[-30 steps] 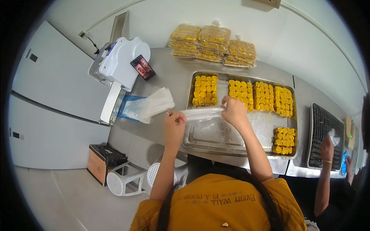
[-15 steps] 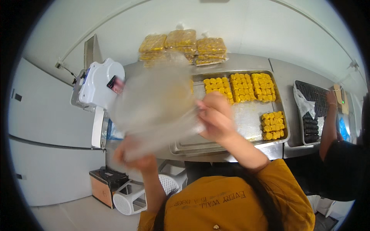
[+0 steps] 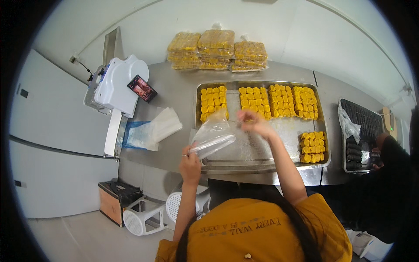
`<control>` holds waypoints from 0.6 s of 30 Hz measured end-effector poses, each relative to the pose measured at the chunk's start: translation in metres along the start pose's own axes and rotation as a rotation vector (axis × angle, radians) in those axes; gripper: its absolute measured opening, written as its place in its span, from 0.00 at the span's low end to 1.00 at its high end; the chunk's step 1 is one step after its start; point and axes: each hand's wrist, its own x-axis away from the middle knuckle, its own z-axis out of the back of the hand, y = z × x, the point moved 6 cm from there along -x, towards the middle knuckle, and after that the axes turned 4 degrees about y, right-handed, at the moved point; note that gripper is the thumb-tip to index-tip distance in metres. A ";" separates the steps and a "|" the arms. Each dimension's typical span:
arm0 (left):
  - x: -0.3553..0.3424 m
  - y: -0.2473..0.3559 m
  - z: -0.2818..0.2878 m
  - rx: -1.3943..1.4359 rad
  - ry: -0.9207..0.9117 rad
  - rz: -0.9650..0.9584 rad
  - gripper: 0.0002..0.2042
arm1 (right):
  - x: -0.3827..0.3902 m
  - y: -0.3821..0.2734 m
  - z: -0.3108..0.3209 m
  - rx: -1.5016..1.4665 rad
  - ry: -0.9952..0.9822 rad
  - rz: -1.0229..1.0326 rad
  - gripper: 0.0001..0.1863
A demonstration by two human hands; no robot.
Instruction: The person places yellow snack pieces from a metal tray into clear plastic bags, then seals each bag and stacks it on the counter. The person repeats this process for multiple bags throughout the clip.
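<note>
Clear plastic bag is pinched open by the left hand above the metal tray, while the right hand pinches yellow pieces.

Counter: long steel worktop running left to right against the wall.
Tray: shallow rectangular metal tray at centre of worktop, in front of the person.
Tray contents: four blocks of small yellow square cakes in a row along the far side; a fifth block at the right near corner.
Behind tray: stacked clear packs of yellow cakes, against the wall.
Left of tray: pile of clear plastic bags; further left, white sealing machine at the worktop's left end.
Hands: left hand at the tray's near left corner, holding a clear plastic bag over the tray; right hand right of the bag, over the tray.
Right of tray: dark tray of dark pieces.
Below worktop: white plastic stool, left of the person.
</note>
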 end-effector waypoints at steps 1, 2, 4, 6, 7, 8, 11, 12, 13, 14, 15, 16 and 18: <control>0.001 -0.002 0.003 0.044 0.010 0.051 0.11 | -0.011 0.002 0.025 0.074 0.171 -0.050 0.21; 0.003 -0.003 0.005 0.020 0.012 0.062 0.09 | -0.018 0.002 0.050 0.428 0.387 -0.082 0.25; 0.005 -0.005 0.011 0.017 0.042 0.074 0.04 | -0.029 0.004 0.078 0.871 0.618 -0.156 0.31; 0.006 -0.008 0.014 -0.010 0.059 0.087 0.02 | -0.043 0.016 0.087 1.049 0.630 -0.281 0.37; 0.006 -0.010 0.015 -0.022 0.067 0.109 0.01 | -0.050 0.024 0.086 0.984 0.565 -0.314 0.39; 0.006 -0.012 0.016 -0.013 0.080 0.111 0.01 | -0.054 0.029 0.086 0.927 0.564 -0.347 0.40; 0.006 -0.017 0.017 0.004 0.098 0.112 0.02 | -0.062 0.033 0.090 0.872 0.600 -0.477 0.40; 0.006 -0.018 0.016 -0.003 0.093 0.106 0.02 | -0.064 0.032 0.092 0.876 0.591 -0.507 0.37; 0.007 -0.019 0.017 0.008 0.094 0.112 0.02 | -0.066 0.030 0.094 0.882 0.591 -0.534 0.35; 0.008 -0.019 0.017 -0.010 0.092 0.105 0.02 | -0.068 0.028 0.097 0.887 0.592 -0.559 0.33; 0.009 -0.020 0.018 -0.012 0.096 0.112 0.02 | -0.070 0.027 0.097 0.804 0.589 -0.556 0.30; 0.010 -0.021 0.019 -0.015 0.100 0.122 0.02 | -0.071 0.027 0.097 0.722 0.582 -0.553 0.27; 0.011 -0.024 0.020 -0.015 0.062 0.186 0.03 | -0.072 0.031 0.089 0.409 0.544 -0.505 0.23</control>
